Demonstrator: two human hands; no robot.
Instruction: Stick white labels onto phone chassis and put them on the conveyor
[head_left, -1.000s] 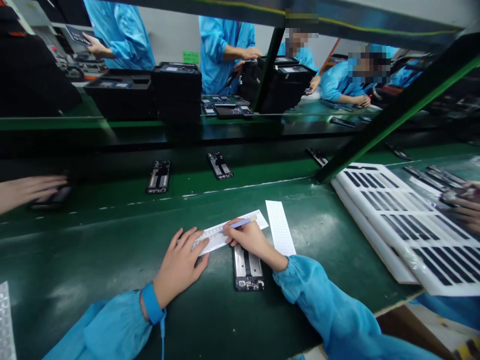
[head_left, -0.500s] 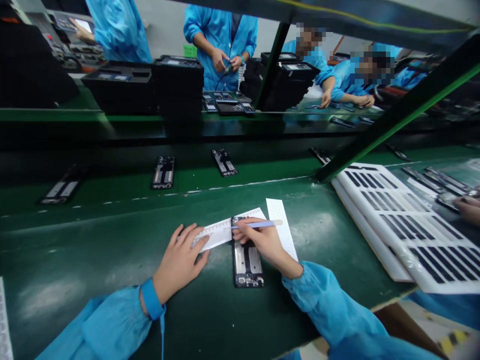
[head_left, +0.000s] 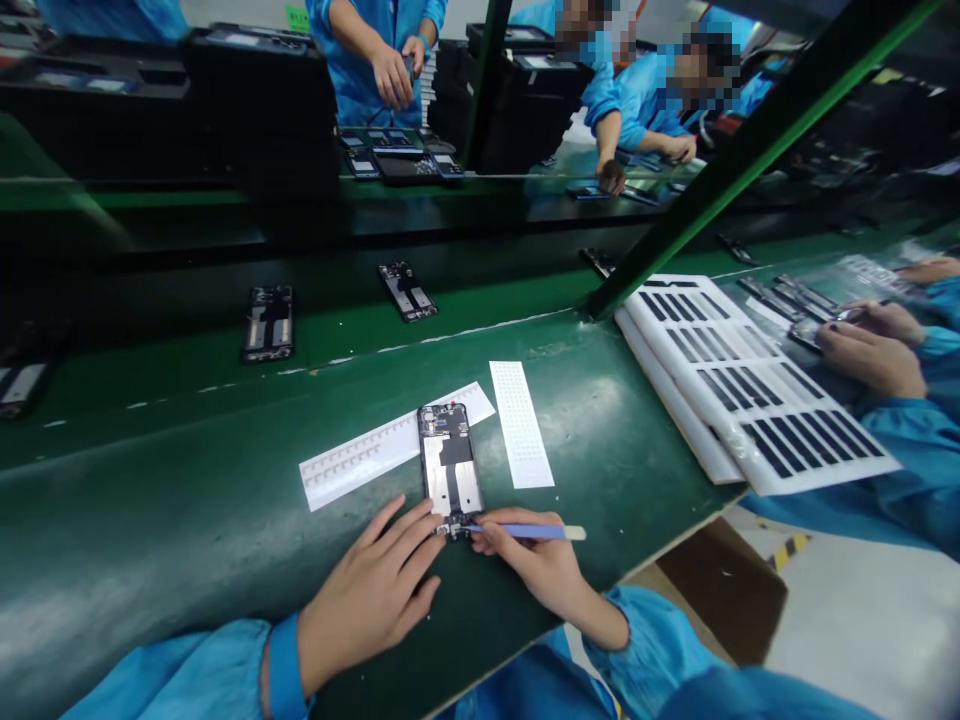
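Observation:
A phone frame (head_left: 454, 465) lies on the green bench, its upper end over a white label strip (head_left: 360, 458). My left hand (head_left: 379, 585) rests with spread fingers at the phone's lower left corner, the fingertips touching it. Between the fingers of my right hand (head_left: 532, 565) are purple tweezers (head_left: 525, 531), whose tip meets the phone's lower end. To the right of the phone lies a second white sheet (head_left: 521, 425) with rows of small marks.
White trays with black strips (head_left: 750, 385) lie at the right, near a co-worker's hands (head_left: 874, 345). A green post (head_left: 720, 180) slants across. More phone frames (head_left: 268, 322) lie beyond; black tray stacks (head_left: 259, 110) and people in blue stand behind.
The view has shifted. My right hand and the tweezers have moved from the phone's upper end to its lower end. My left hand has left the label strip and now touches the phone's lower corner.

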